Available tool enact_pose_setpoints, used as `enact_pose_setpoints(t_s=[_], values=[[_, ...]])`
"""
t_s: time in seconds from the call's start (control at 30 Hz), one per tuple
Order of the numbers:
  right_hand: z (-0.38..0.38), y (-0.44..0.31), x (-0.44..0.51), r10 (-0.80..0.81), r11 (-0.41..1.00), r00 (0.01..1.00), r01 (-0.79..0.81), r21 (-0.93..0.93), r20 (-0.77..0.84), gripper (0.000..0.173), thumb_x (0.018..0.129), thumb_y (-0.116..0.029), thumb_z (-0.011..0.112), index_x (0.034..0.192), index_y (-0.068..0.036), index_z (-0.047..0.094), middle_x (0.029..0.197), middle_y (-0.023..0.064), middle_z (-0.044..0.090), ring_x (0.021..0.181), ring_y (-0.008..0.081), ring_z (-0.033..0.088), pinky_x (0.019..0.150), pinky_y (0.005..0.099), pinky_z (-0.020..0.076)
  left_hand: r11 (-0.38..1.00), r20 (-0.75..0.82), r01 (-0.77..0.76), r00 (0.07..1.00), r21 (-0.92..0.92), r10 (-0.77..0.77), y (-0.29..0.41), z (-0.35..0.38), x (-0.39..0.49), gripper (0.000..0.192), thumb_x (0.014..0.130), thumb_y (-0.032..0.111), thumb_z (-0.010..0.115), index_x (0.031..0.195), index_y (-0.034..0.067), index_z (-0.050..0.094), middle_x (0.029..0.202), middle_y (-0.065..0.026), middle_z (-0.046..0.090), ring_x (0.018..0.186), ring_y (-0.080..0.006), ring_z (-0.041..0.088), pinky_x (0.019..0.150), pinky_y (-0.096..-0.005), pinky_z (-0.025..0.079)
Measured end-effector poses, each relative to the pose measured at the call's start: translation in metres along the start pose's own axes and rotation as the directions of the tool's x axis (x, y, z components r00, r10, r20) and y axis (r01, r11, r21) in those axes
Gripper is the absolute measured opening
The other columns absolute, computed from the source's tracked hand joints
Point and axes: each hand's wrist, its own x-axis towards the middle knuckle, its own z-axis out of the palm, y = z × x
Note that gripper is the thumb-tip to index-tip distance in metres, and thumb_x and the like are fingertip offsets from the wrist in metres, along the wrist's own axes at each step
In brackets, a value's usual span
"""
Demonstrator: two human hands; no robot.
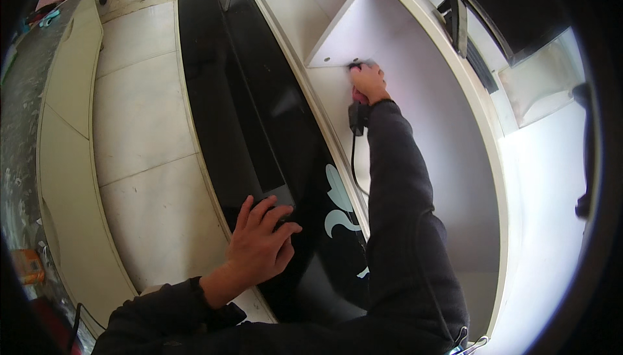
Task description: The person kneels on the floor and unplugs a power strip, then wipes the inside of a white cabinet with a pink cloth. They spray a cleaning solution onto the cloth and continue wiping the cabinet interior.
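My right hand (369,81) reaches into a white cabinet compartment (428,111) and is closed around a corded power tool, probably an electric screwdriver or drill. The tool's red part and its black lower end (358,117) show below the hand, and a black cord hangs from it. Its dark front points at the foot of a white divider panel (355,33), close to screw heads along the panel's edge. My left hand (263,243) rests with spread fingers on a glossy black panel (311,277) bearing pale decorative shapes; nothing shows in its grip.
Light tiled flooring (146,107) runs left of the black panel. Beyond it stands a cream cabinet (68,111) with a dark, stained top, holding scissors (49,18) and an orange object (27,266). Dark metal parts (460,24) lie beyond the compartment's right edge.
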Motion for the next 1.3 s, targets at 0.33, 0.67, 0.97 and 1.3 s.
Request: enact_pose_setpoints(t_s=[0.33,0.67,0.97,1.3], values=[[0.000,-0.015,-0.011,0.144,0.990,0.987,-0.143,-0.017,0.077,0.062,0.088,-0.047,0.036,0.142,-0.017,0.041,0.148,0.0174,0.030,0.137,0.0413,0.024,0.108,0.0616,0.0213,0.999,-0.045,-0.018,0.999,-0.038,0.016,-0.002,0.002,-0.002,0.021,0.074,0.010,0.065,0.095,0.014,0.065,0.117,-0.0072,0.055,0.122,-0.0309,0.045,0.109,-0.0533,0.028],[0.002,-0.074,-0.105,-0.282,0.959,0.959,0.282,0.035,-0.008,0.055,0.089,-0.046,0.045,0.139,-0.022,0.047,0.138,0.0134,0.040,0.127,0.0370,0.036,0.099,0.0589,0.0335,0.998,-0.086,-0.018,0.996,-0.066,0.013,-0.001,0.004,-0.003,0.019,0.073,0.007,0.065,0.091,0.015,0.064,0.116,-0.0082,0.056,0.123,-0.0336,0.045,0.111,-0.0540,0.025],[-0.019,0.001,-0.231,-0.292,0.955,0.953,0.296,0.036,-0.076,0.049,0.087,-0.039,0.055,0.135,-0.027,0.052,0.134,0.0124,0.046,0.123,0.0354,0.041,0.097,0.0546,0.0362,0.999,-0.150,-0.032,0.988,0.011,0.033,-0.005,0.013,-0.006,0.022,0.072,0.008,0.065,0.092,0.015,0.064,0.118,-0.0064,0.054,0.126,-0.0323,0.041,0.112,-0.0543,0.024],[-0.063,0.117,-0.454,0.139,0.989,0.987,-0.143,-0.036,-0.081,0.051,0.089,-0.040,0.055,0.138,-0.028,0.050,0.137,0.0117,0.044,0.125,0.0357,0.040,0.103,0.0485,0.0338,0.996,-0.176,-0.090,0.980,0.022,0.092,-0.007,0.016,-0.006,0.018,0.073,0.010,0.062,0.089,0.016,0.065,0.116,-0.0045,0.054,0.126,-0.0301,0.041,0.113,-0.0538,0.023]])
